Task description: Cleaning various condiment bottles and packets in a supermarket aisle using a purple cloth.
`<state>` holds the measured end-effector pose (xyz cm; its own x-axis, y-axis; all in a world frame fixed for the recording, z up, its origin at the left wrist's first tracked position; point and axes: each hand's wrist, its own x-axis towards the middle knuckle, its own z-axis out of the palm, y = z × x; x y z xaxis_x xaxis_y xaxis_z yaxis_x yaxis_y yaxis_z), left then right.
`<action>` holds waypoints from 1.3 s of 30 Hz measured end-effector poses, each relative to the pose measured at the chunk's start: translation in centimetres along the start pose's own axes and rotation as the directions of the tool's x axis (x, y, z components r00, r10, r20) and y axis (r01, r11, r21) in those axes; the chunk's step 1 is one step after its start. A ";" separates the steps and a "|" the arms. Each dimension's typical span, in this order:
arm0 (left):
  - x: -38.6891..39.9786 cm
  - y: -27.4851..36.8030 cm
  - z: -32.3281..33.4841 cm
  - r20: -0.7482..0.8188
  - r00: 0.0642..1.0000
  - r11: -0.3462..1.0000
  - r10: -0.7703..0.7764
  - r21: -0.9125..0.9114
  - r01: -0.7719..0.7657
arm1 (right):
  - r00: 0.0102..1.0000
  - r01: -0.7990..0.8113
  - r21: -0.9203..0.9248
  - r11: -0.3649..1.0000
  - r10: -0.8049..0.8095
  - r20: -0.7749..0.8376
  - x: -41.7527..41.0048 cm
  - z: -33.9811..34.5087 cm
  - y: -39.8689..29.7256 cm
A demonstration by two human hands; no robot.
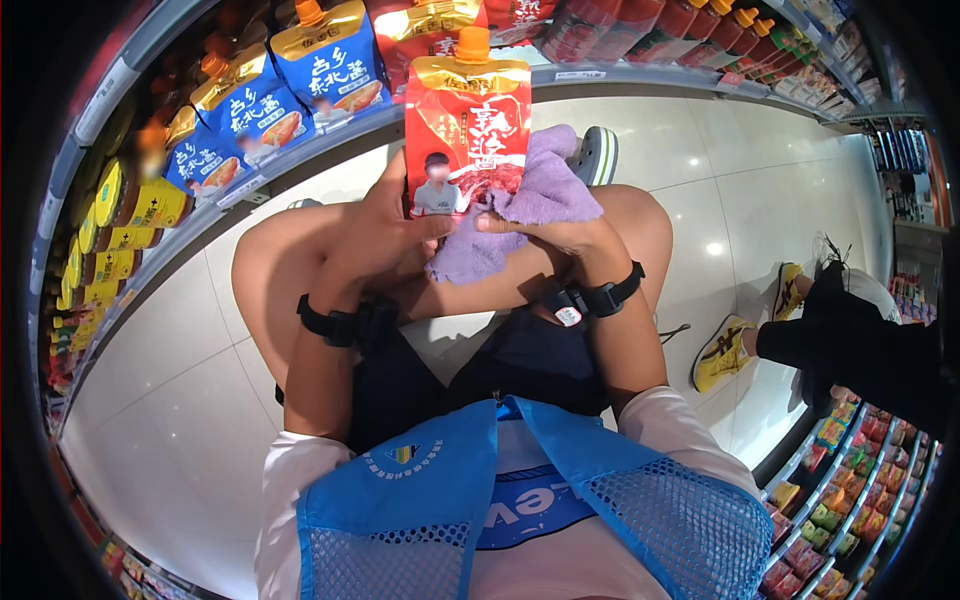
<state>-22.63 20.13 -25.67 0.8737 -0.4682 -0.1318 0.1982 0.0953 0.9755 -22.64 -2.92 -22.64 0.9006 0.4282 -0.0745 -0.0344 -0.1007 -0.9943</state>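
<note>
Upright between my hands is a red sauce pouch (469, 142) with a gold top band and an orange screw cap. My left hand (397, 217) grips its lower left side, thumb across the bottom front. A purple cloth (551, 184) lies in my right hand (551, 229), bunched behind and beside the pouch; the thumb rests over the cloth at the pouch's lower right. Part of the cloth hangs below the pouch. The fingers behind the pouch are hidden.
A store shelf (300, 154) curves ahead with blue sauce pouches (330, 64), yellow-lidded jars (142, 206) and red bottles (660, 34). At right stands a person in yellow sneakers (720, 356) on the tiled floor, beside a rack of small packets (832, 495). My bent knees are below my hands.
</note>
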 end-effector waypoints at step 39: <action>0.2 -0.5 1.1 -0.282 0.945 0.985 0.167 0.013 -0.170 | 0.996 0.023 0.066 0.998 -0.017 -0.089 0.4 1.5 1.1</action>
<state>-23.03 19.07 -25.97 0.9838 -0.1792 -0.0112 0.0408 0.1623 0.9859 -22.99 -1.49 -23.90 0.9361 0.3480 -0.0504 -0.0422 -0.0311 -0.9986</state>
